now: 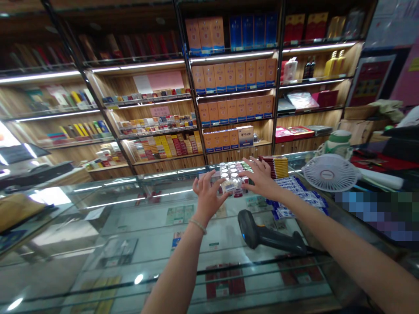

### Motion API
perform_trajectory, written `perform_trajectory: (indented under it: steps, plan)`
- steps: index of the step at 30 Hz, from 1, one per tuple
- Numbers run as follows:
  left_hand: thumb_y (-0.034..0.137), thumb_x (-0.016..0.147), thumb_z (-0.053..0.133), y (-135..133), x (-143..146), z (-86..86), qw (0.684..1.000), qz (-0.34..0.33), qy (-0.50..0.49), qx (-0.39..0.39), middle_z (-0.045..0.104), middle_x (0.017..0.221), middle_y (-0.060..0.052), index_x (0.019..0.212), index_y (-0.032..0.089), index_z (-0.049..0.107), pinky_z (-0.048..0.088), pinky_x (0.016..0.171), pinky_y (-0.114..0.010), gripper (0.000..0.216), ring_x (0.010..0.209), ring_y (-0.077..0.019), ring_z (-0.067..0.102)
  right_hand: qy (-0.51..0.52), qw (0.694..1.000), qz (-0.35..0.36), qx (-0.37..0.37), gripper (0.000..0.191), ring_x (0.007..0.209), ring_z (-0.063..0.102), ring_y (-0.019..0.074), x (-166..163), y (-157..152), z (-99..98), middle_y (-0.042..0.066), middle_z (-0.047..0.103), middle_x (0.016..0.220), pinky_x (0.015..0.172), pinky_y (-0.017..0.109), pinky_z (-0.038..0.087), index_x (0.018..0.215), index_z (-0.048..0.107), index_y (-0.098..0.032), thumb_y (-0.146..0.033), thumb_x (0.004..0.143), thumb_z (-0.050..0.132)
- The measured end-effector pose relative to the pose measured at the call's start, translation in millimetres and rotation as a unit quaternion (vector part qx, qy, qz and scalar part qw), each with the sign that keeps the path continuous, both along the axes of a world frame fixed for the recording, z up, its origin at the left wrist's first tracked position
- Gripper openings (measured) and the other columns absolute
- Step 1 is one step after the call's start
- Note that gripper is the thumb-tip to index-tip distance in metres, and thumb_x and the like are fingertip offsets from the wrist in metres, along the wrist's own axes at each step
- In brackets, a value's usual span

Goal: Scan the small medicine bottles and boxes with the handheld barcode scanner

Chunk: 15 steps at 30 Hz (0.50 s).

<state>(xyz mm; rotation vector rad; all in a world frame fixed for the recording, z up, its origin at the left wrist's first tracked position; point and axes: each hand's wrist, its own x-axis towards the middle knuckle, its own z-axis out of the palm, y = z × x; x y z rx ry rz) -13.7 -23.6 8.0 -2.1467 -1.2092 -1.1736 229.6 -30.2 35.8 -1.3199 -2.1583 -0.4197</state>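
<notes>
A tight cluster of small containers with white round tops [224,170] stands on the glass counter [144,235]. Some in it show pink and green. At its left side is my left hand [208,195], fingers spread, thumb and forefinger beside a small clear container [230,186] at the near edge. My right hand [262,179] reaches over the right side of the cluster with its fingers apart and covers part of it. Whether either hand presses on the containers is hard to see. A black barcode scanner [268,237] lies on the glass nearer to me.
Blue-and-white packets [299,196] and a row of brown and yellow packs [278,167] lie right of the cluster. Beyond them are a white fan [330,172] and a green-lidded jug [338,140]. Shelves of orange boxes [229,77] line the back wall.
</notes>
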Motion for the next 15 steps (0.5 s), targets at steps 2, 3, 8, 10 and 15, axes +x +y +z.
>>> perform_trajectory:
  steps: [2, 3, 8, 10, 15]
  plan:
    - [0.048, 0.080, 0.076, -1, 1, 0.8, 1.000, 0.008, -0.003, -0.002, 0.052, 0.145, -0.009, 0.114, 0.033, 0.072, 0.013, 0.119, -0.054, 0.038, 0.134, -0.0327, 0.043, 0.013, 1.000, 0.021, -0.004, 0.030, 0.151, 0.019, 0.0347, 0, 6, 2.5, 0.008, 0.034, 0.162, 0.114, 0.061, 0.019, 0.115, 0.069, -0.031, -0.045, 0.089, 0.064]
    - [0.049, 0.080, 0.076, -2, 1, 0.9, 1.000, 0.011, -0.005, -0.004, 0.051, 0.145, -0.009, 0.114, 0.033, 0.071, 0.013, 0.119, -0.054, 0.039, 0.135, -0.0329, 0.043, 0.018, 0.999, 0.027, -0.008, 0.029, 0.151, 0.020, 0.0345, -1, 9, 3.8, 0.008, 0.034, 0.162, 0.114, 0.061, 0.019, 0.114, 0.069, -0.030, -0.045, 0.089, 0.064]
    - [0.048, 0.079, 0.077, -2, 4, 0.6, 0.999, 0.021, -0.016, -0.019, 0.052, 0.144, -0.010, 0.111, 0.029, 0.071, 0.016, 0.118, -0.054, 0.037, 0.135, -0.0321, 0.043, 0.050, 0.997, 0.052, -0.033, 0.031, 0.151, 0.019, 0.0320, -7, 18, 14.7, 0.009, 0.032, 0.162, 0.116, 0.058, 0.020, 0.116, 0.069, -0.029, -0.046, 0.092, 0.061]
    - [0.048, 0.079, 0.077, -3, 6, 0.0, 0.999, 0.019, -0.020, -0.024, 0.054, 0.142, -0.010, 0.107, 0.027, 0.071, 0.017, 0.118, -0.053, 0.035, 0.133, -0.0319, 0.044, 0.056, 0.995, 0.068, -0.036, 0.031, 0.151, 0.019, 0.0308, -11, 19, 21.4, 0.008, 0.032, 0.162, 0.116, 0.056, 0.021, 0.115, 0.070, -0.029, -0.047, 0.093, 0.057]
    - [0.048, 0.077, 0.078, -3, 10, -1.7, 0.999, 0.016, -0.023, -0.034, 0.054, 0.142, -0.010, 0.100, 0.026, 0.071, 0.019, 0.117, -0.055, 0.032, 0.133, -0.0326, 0.045, 0.037, 0.994, 0.102, -0.028, 0.031, 0.152, 0.018, 0.0308, -24, 19, 35.4, 0.008, 0.037, 0.160, 0.118, 0.055, 0.020, 0.112, 0.071, -0.028, -0.048, 0.094, 0.055]
